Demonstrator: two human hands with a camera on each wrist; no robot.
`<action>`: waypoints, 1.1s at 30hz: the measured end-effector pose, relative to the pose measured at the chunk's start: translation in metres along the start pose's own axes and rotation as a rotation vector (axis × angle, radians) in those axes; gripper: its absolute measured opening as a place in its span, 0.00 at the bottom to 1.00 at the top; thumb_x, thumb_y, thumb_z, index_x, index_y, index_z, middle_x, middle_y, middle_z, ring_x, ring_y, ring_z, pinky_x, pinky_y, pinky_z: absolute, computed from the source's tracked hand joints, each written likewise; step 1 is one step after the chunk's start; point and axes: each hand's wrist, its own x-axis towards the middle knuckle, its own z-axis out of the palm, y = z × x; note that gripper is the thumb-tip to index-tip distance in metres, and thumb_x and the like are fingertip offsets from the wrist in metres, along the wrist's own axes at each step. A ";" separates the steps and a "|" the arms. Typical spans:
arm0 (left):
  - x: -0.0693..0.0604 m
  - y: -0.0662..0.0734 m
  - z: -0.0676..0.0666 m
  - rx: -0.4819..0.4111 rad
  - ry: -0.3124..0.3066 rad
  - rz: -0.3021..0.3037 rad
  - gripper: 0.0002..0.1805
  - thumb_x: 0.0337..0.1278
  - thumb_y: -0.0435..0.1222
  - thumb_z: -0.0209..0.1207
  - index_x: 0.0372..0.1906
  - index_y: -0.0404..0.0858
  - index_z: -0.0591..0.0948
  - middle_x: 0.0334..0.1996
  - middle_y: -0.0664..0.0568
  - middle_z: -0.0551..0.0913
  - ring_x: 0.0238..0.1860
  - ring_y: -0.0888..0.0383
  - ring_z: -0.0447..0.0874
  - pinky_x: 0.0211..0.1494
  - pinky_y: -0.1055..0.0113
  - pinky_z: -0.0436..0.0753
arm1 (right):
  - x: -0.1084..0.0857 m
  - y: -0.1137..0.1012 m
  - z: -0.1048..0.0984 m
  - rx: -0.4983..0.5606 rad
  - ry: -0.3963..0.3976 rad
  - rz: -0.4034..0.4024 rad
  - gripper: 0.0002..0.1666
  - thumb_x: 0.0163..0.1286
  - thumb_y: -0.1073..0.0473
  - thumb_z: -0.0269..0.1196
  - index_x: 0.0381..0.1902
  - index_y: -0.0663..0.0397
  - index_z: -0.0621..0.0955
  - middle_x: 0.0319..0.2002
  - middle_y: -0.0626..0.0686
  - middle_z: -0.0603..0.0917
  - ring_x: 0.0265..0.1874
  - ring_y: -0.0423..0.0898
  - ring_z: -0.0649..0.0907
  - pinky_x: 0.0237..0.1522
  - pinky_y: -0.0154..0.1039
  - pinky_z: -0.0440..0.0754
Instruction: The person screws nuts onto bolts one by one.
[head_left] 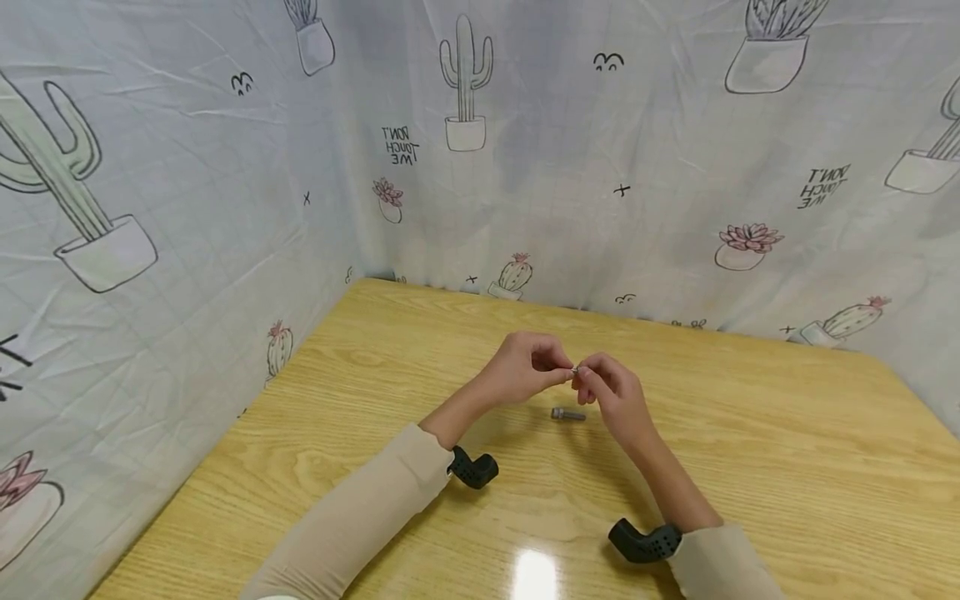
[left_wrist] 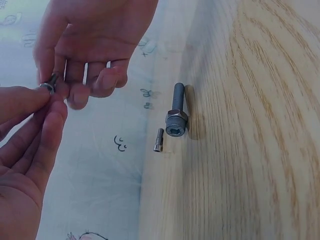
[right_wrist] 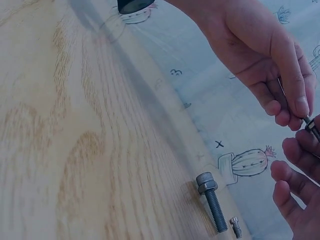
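Near, black fittings at both cuffs | on the bench, a large bolt wearing a nut, smaller bolt just beside it | past that, left hand and right hand close together, fingers of both clamped on a tiny screw in mid-air | farthest, cactus-print curtain

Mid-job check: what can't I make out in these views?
Small metal piece: left wrist view, partly covered by the left hand and right hand pinching it.
Same piece, right wrist view: cut off by the right edge.
Large bolt: head view, threads too small.
Small screw: not visible in head view, probably behind the right hand.
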 end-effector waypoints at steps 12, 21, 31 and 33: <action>-0.001 0.001 0.003 -0.039 -0.062 0.047 0.02 0.60 0.32 0.63 0.33 0.37 0.83 0.35 0.46 0.86 0.36 0.55 0.88 0.43 0.72 0.84 | -0.001 -0.004 0.001 -0.026 0.002 0.091 0.32 0.79 0.55 0.47 0.14 0.64 0.69 0.13 0.62 0.66 0.12 0.46 0.63 0.19 0.39 0.64; -0.005 0.000 0.003 0.004 0.024 0.005 0.02 0.61 0.32 0.62 0.34 0.39 0.84 0.34 0.49 0.86 0.33 0.60 0.85 0.39 0.72 0.83 | -0.003 0.002 0.003 -0.015 0.033 0.004 0.14 0.77 0.61 0.50 0.39 0.66 0.78 0.27 0.48 0.80 0.21 0.48 0.76 0.28 0.35 0.76; -0.005 -0.003 0.005 0.010 0.041 0.029 0.03 0.61 0.34 0.62 0.35 0.38 0.83 0.35 0.49 0.86 0.33 0.63 0.84 0.40 0.72 0.83 | -0.006 0.005 0.002 0.007 0.014 -0.034 0.12 0.75 0.63 0.52 0.39 0.68 0.77 0.28 0.52 0.79 0.21 0.47 0.76 0.28 0.35 0.76; -0.006 -0.004 0.005 0.011 0.033 0.039 0.03 0.61 0.34 0.62 0.35 0.38 0.83 0.34 0.49 0.86 0.33 0.63 0.84 0.40 0.72 0.83 | -0.006 0.004 0.003 0.011 0.007 -0.036 0.13 0.76 0.63 0.51 0.37 0.70 0.76 0.26 0.57 0.77 0.21 0.48 0.75 0.28 0.35 0.76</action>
